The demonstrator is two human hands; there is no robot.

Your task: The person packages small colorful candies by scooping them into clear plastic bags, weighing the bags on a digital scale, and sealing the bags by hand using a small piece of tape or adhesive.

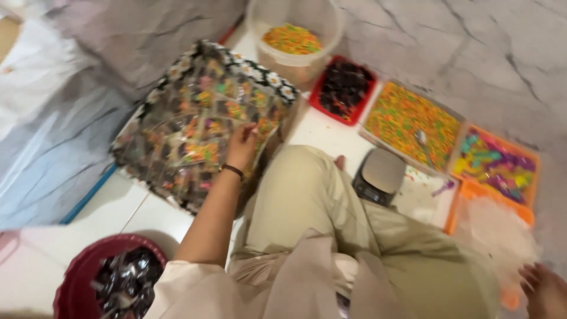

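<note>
Packets laid in a patterned box

A small clear packet is pinched by the left hand over the box, apparently for stacking; the right hand, blurred, cannot be judged.

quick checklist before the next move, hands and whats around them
1. Left hand in contact with the big flower-edged tray of clear packed sweet bags: ok, fingertips rest on top.
2. Left grip closed on a bag: cannot tell, blurred.
3. Right hand visible: ok, at the lower right edge by the pile of clear empty bags; its grip cannot tell.
4. Small grey kitchen scale platform bare: ok.
5. Spoon at hand: ok, lying in the rectangular tray of orange-green sweets.
6. Dark red round bowl of dark wrapped sweets beside left arm: ok.
</note>
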